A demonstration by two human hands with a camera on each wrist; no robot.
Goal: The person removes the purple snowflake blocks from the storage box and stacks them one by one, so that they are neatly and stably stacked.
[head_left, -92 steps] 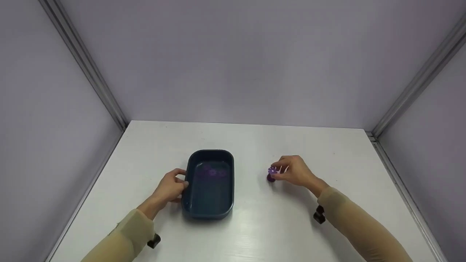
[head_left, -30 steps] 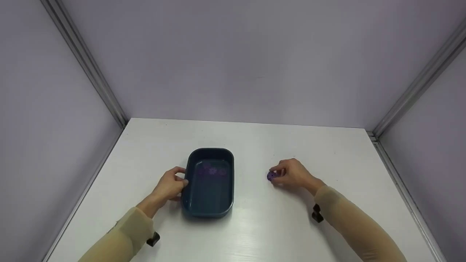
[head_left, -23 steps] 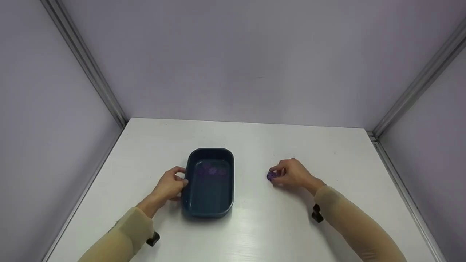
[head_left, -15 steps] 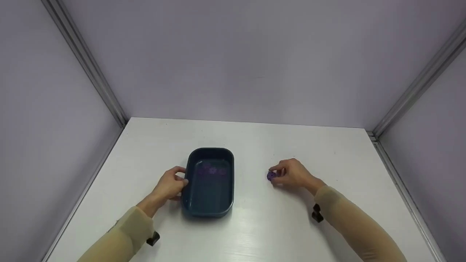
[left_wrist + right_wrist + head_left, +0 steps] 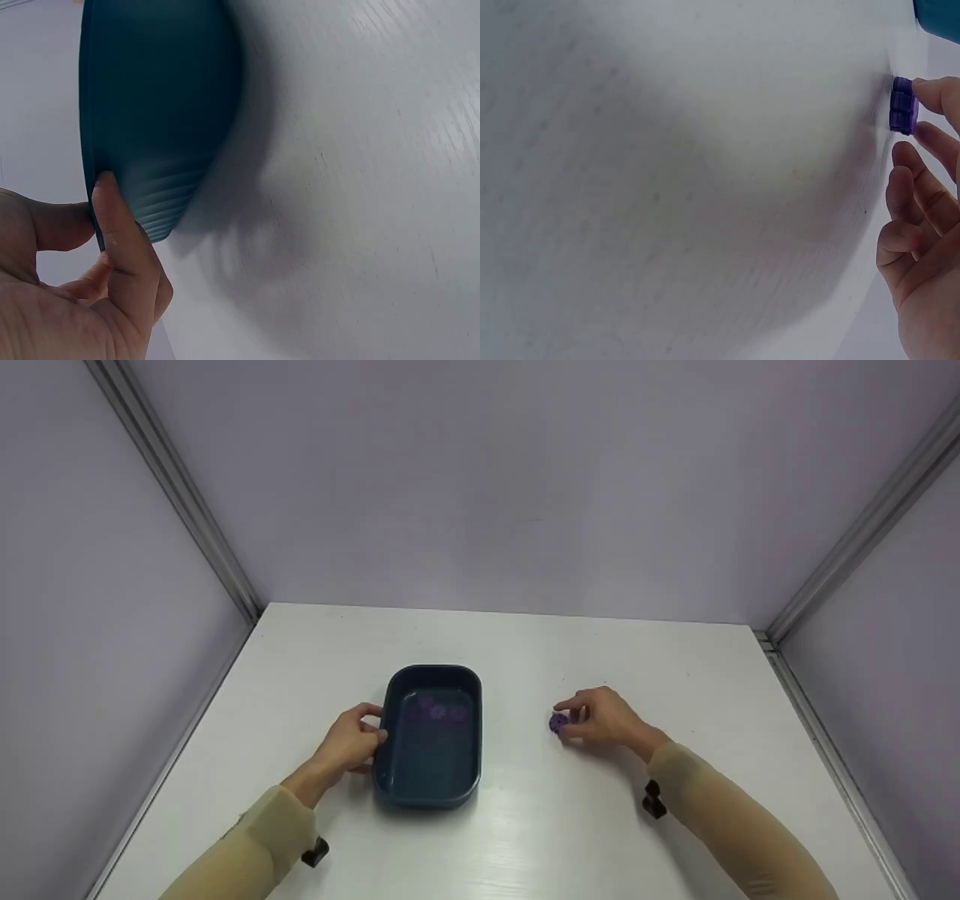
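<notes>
From the head view, a white bench sits inside pale walls. A dark blue tub lies left of centre, long side running away from the viewer, with faint purple pieces on its floor. The left hand grips the tub's left rim, thumb over the edge. To the right, well apart from the tub, the right hand pinches a small purple piece that rests on the bench.

From the left wrist, the tub's outer wall fills the upper left, and the thumb presses against its rim with fingers curled behind (the tub's inside is hidden here).

From the right wrist, the purple piece shows side-on as a thin ribbed disc standing against the bench, held between fingertips above and below it. The other fingers are loosely curled. A corner of the tub shows at the top right.
</notes>
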